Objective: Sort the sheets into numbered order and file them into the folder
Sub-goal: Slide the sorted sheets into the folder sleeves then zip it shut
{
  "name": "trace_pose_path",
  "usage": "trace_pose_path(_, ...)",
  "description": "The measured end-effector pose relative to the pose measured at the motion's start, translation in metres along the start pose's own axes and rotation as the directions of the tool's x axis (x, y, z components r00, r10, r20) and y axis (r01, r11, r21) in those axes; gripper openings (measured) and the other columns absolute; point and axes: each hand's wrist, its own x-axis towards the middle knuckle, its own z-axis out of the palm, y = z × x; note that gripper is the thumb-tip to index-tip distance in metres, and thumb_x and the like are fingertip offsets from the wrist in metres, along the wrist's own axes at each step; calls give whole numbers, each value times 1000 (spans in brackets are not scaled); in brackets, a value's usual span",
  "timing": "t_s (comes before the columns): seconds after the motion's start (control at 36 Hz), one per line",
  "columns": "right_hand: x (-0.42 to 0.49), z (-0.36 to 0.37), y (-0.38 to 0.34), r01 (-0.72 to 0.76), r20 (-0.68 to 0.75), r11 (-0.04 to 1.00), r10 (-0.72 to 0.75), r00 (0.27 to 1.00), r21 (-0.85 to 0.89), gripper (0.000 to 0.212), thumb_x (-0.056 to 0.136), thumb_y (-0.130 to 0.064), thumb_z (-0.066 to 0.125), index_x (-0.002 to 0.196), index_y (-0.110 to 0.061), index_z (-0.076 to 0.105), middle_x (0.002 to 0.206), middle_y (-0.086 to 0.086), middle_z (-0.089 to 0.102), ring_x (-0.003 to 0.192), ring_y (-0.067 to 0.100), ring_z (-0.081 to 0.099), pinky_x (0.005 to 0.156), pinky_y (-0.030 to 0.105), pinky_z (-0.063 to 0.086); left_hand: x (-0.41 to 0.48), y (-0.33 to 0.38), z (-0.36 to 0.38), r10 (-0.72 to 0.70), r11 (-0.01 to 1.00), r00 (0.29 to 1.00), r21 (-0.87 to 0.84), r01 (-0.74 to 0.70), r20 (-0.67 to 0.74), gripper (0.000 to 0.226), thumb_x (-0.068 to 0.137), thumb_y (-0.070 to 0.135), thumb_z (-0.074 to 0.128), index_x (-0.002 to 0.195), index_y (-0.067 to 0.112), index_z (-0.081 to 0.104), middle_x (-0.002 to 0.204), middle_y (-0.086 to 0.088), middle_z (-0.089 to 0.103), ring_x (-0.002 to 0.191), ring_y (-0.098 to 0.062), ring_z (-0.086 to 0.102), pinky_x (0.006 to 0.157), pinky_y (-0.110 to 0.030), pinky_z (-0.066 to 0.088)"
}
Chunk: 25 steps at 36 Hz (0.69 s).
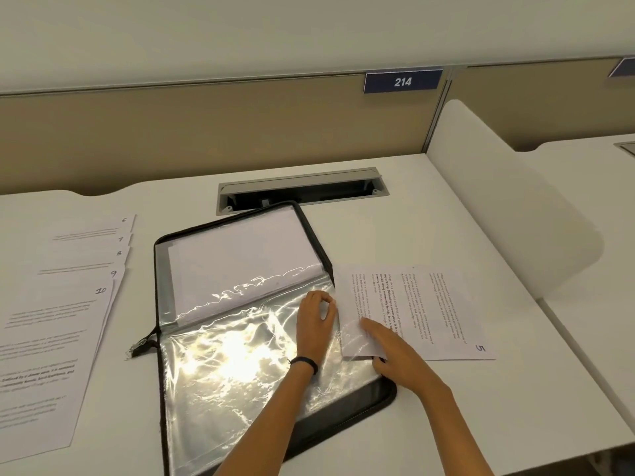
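Sheet 5, right of the folder: light, limp. Left hand pinches the slippery sleeve edge; right hand's straight fingers press the sheet. Guide it near its entering edge.

Left grip pinches — right grip lies flat.

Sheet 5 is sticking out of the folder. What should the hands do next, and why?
Probably slide sheet 5 leftward, deeper into the clear sleeve: only its corner seems in, the left hand pinches the sleeve's edge, and the right hand lies on the sheet.
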Motion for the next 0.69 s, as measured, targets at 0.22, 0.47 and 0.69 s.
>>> trace_pose_path(0.22, -3, 1, 4, 73, -238, 970, -16, 971, 233, 45, 96, -5, 48, 137, -23, 44, 142, -10, 39, 131, 1, 35, 112, 15, 21, -2, 5, -6, -33, 990, 999, -140, 34, 11, 14, 94, 11, 56, 89, 24, 55, 94, 9, 58, 90, -5, 55, 80, -18, 44)
trace_pose_path(0.47, 5, -11, -15, 59, -489, 920, 152, 859, 389, 44, 97, -3, 43, 137, -21, 39, 141, -2, 43, 132, 12, 39, 110, 18, 22, -2, 8, -8, 1, 990, 1000, -141, -2, -1, 15, 94, 19, 53, 87, 32, 52, 94, 10, 58, 92, -6, 54, 82, -18, 41)
trace_pose_path(0.69, 21, -4, -29, 48, -321, 992, -7, 947, 119, 41, 100, -17, 43, 141, -26, 42, 149, -7, 34, 138, 7, 29, 117, 27, 19, -3, 3, -6, 27, 997, 1000, -71, -27, 1, 8, 93, 18, 55, 90, 26, 54, 97, 11, 58, 94, -2, 52, 81, -9, 36)
